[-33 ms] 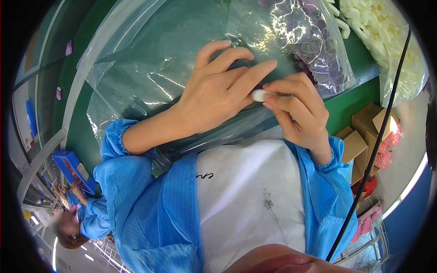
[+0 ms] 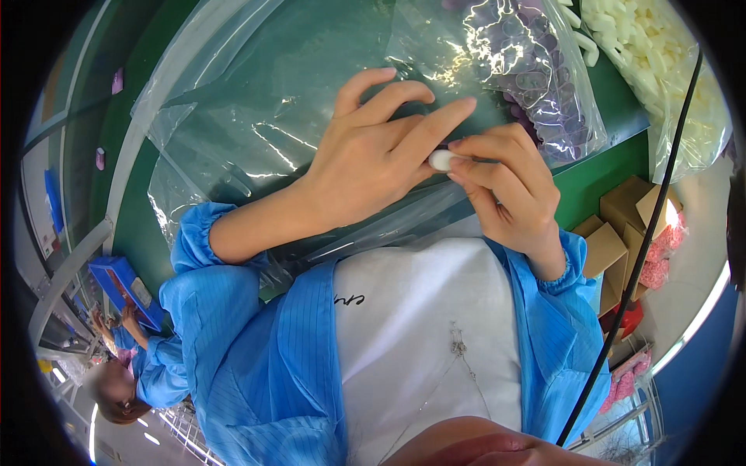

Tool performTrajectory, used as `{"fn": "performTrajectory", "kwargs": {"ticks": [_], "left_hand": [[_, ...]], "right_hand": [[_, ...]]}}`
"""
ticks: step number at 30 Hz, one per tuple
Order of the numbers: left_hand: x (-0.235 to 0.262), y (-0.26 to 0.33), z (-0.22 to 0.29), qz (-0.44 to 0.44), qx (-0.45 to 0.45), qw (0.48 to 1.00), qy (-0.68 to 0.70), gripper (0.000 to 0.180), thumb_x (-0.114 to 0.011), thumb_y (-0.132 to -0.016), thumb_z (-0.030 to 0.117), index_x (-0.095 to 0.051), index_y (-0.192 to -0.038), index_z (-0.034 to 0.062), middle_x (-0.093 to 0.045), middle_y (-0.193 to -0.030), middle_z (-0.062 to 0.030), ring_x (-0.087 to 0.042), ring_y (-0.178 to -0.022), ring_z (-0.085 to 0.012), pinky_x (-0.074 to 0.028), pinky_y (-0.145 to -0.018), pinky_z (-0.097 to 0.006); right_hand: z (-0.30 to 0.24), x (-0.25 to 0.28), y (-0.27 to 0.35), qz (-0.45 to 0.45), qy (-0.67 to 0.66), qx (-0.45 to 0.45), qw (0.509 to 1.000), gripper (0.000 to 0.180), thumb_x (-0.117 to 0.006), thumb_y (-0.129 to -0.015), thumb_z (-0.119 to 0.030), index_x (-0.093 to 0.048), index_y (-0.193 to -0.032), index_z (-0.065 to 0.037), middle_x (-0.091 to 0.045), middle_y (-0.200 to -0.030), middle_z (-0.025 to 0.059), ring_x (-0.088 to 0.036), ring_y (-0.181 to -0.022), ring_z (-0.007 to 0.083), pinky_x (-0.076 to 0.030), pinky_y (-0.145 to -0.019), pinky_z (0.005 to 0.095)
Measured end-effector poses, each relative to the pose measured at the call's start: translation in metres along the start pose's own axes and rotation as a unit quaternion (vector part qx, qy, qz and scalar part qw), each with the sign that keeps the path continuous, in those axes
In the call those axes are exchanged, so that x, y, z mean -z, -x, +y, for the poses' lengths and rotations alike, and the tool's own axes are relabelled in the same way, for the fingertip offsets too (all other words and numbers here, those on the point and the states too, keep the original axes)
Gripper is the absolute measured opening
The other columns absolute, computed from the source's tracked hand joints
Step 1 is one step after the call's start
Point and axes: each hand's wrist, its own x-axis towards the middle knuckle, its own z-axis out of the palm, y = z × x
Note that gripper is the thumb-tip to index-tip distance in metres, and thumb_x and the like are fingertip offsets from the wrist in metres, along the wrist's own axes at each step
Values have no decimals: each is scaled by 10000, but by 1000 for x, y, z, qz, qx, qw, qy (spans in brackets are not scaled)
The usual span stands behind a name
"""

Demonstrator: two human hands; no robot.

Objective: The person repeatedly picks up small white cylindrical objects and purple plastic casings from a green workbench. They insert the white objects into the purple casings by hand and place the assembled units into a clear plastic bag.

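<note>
Over the clear plastic sheet, both hands meet at a small white rounded piece [image 2: 440,160]. My right hand [image 2: 514,175] pinches its right side between thumb and bent fingers. My left hand [image 2: 377,147] comes from the left, palm down. Its thumb side presses against the piece's left end, while the index finger reaches past above it and the other fingers are curved and spread. A dark sliver shows just above the white piece; what it belongs to is hidden by the fingers.
Beyond the hands lies a clear bag of purple oval parts [image 2: 536,85] on the green table [image 2: 587,182]. A bag of cream-coloured parts [image 2: 645,54] is at the far right. Open cardboard boxes [image 2: 614,233] stand at right. A black cable [image 2: 646,233] crosses the right side. Another person [image 2: 151,361] works at lower left near a blue box [image 2: 124,291].
</note>
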Motion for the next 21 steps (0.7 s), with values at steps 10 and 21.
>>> {"fn": "performTrajectory", "kwargs": {"ticks": [10, 21], "left_hand": [[-3, 2, 3, 21, 2, 1000, 3, 833, -866, -605, 181, -609, -1390, 75, -710, -895, 31, -625, -959, -152, -371, -1047, -440], [-9, 1, -1, 60, -36, 998, -2, 714, -769, -715, 205, -598, -1391, 54, -667, -732, 39, -621, -934, -187, -440, -985, -410]], "right_hand": [[0, 2, -8, -57, 65, 60, 994, 342, -702, -586, 24, -662, -914, 113, -665, -948, 182, -626, -799, 307, -556, -651, 360], [19, -9, 5, 8, 76, 140, 987, 354, -711, -578, -11, -681, -910, 108, -694, -960, 184, -644, -752, 287, -557, -602, 343]]}}
